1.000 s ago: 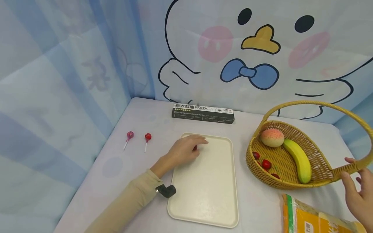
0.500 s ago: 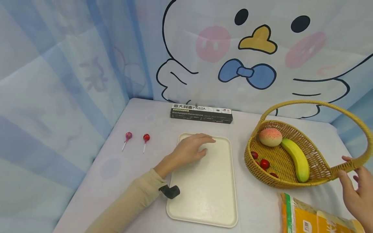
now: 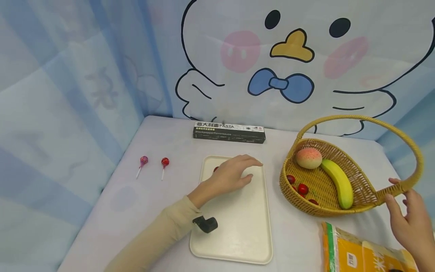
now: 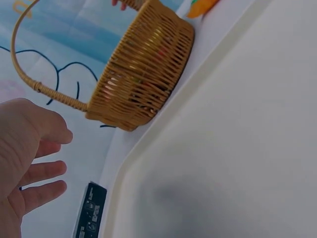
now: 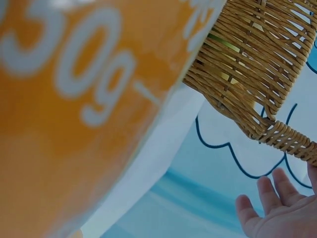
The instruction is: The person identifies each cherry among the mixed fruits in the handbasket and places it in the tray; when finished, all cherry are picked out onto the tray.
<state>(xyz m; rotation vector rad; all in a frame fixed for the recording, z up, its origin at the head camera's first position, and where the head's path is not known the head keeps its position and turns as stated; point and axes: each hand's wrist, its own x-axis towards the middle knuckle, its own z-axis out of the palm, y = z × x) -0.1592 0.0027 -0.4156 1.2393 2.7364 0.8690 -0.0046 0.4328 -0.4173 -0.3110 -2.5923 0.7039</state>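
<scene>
My left hand (image 3: 230,176) hovers over the far part of a cream tray (image 3: 234,241), thumb and fingers apart, with nothing between them. Just behind that hand, partly hidden by it, a small dark red cherry (image 3: 215,169) shows on the tray. To the right, my right hand (image 3: 409,219) holds a wicker basket (image 3: 300,202) at the base of its handle, thumb in front and a fingertip behind; its other fingers stretch out loosely in the right wrist view. Inside the basket are a peach (image 3: 308,158), a banana (image 3: 338,183) and several cherries (image 3: 303,189).
Two lollipops (image 3: 164,162) lie on the table (image 3: 129,223) at the left. A black pasta box (image 3: 229,133) sits along the back edge, before a printed curtain (image 3: 210,34). An orange bag (image 3: 360,253) lies at the front right, below the basket.
My left hand has loosened its fingers and shifted right across the tray; the red cherry beneath its fingers now shows on the tray behind it. My right hand stays at the basket handle.
</scene>
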